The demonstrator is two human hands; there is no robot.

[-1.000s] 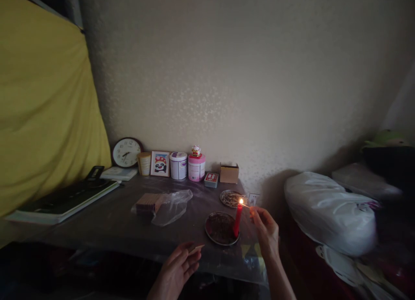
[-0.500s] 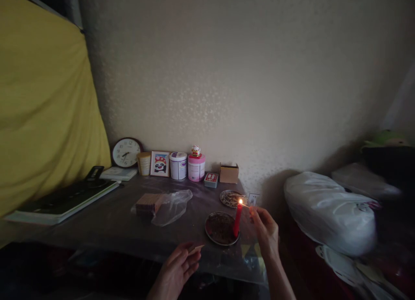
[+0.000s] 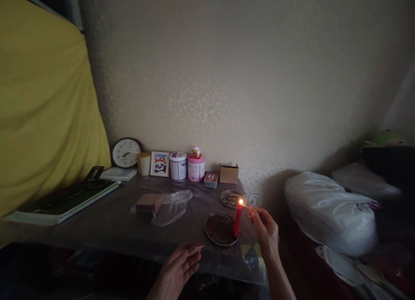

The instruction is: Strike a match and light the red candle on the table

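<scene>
A red candle [image 3: 237, 221] stands upright at the right side of a round metal plate [image 3: 214, 238], with a bright flame at its top. My right hand [image 3: 265, 229] pinches a thin matchstick [image 3: 246, 206], whose tip meets the flame at the wick. Lower down, my left hand [image 3: 180, 265] holds a small, flat, tan matchbox [image 3: 196, 250] between thumb and fingers, in front of the plate. Behind the candle, a second round plate [image 3: 223, 198] bears several thin sticks that look like matches.
A plastic-wrapped stack of small boxes [image 3: 149, 203] lies mid-table. Along the wall stand a clock [image 3: 127, 153], a framed panda picture [image 3: 160, 164], two canisters [image 3: 196, 168], a card tin [image 3: 211, 180] and an open carton [image 3: 228, 173]. White bags [image 3: 327, 209] sit at right.
Almost nothing differs. Both hands keep their places, and the match tip stays at the candle's flame.
</scene>
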